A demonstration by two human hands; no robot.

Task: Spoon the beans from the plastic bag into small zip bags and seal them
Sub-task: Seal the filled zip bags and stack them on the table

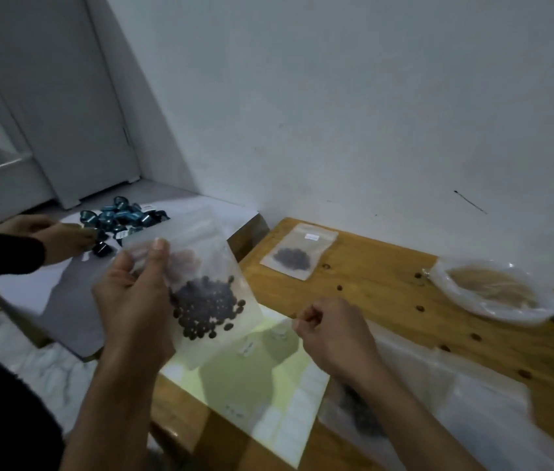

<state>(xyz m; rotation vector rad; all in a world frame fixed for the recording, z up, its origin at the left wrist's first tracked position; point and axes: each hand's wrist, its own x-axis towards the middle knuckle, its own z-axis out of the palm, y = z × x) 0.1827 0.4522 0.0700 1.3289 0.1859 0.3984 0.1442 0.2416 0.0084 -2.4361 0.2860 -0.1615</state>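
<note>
Above the near table edge, the left hand pinches a bean-filled zip bag; the right hand is curled, seemingly empty.

The wooden desk runs from the lower middle toward the wall at its far edge. Near the far left corner lies a small zip bag holding dark beans. A crumpled clear plastic bag sits toward the right edge. A pale yellow-green sheet lies at the near left edge, and clear plastic film covers the near right part. A few loose beans dot the bare wood between them.
</note>
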